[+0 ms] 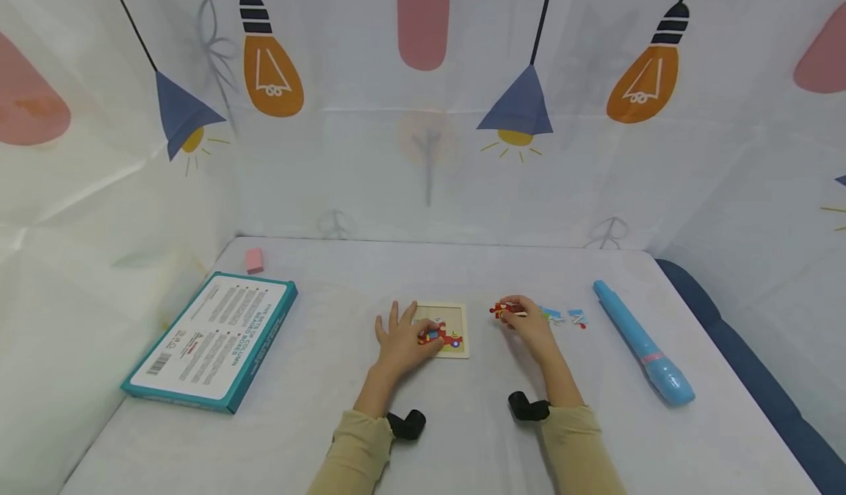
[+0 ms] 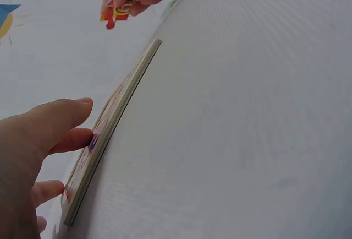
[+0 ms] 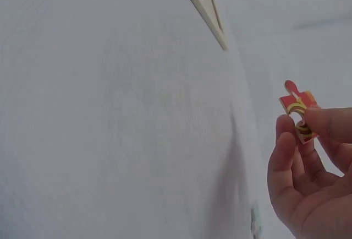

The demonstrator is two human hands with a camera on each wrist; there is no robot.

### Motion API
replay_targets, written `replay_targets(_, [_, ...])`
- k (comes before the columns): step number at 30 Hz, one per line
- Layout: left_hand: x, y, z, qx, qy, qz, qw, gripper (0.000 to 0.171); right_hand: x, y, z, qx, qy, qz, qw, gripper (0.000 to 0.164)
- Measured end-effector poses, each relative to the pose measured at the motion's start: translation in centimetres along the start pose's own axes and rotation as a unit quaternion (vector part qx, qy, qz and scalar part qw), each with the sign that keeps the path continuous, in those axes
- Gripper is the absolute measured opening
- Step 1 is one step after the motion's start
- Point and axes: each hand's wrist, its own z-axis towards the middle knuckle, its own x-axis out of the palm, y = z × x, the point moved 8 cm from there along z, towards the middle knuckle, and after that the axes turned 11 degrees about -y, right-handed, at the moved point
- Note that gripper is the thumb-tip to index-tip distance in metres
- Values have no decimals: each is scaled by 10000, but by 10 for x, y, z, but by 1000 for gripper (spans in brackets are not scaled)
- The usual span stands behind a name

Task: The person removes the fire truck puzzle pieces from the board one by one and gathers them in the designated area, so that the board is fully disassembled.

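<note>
A square wooden puzzle board (image 1: 466, 327) lies flat on the table, with red and blue picture pieces (image 1: 453, 339) fitted in its lower part. Over its left side spreads my left hand (image 1: 398, 347); its fingertips touch the board's face, as the left wrist view shows. To the right of the board, my right hand (image 1: 534, 332) pinches a red and yellow jigsaw piece (image 3: 297, 102) between thumb and fingers, raised above the table. Loose blue and white jigsaw pieces (image 1: 577, 318) lie just beyond that hand, some partly hidden by it.
On the left lies a teal-edged box (image 1: 211, 337) with a printed white face, and a pink block (image 1: 254, 261) sits behind it. A blue pen-shaped device (image 1: 644, 344) rests on the right. A patterned white curtain (image 1: 370, 164) hangs behind the table.
</note>
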Motion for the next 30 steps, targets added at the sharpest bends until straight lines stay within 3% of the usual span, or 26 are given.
replay_targets(7, [-2,2,0,-2,61,-33,10000,34,-40,-17,2,316,-561,80,9979,43])
replay_targets(17, [-1,7,0,-27,128,26,9999,40,-77,-37,-2,486,-1107,48,9927,42])
replay_targets(30, [-2,4,0,-19,168,-28,9999,41,-112,-61,-9,842,-1801,-1055,9743,39])
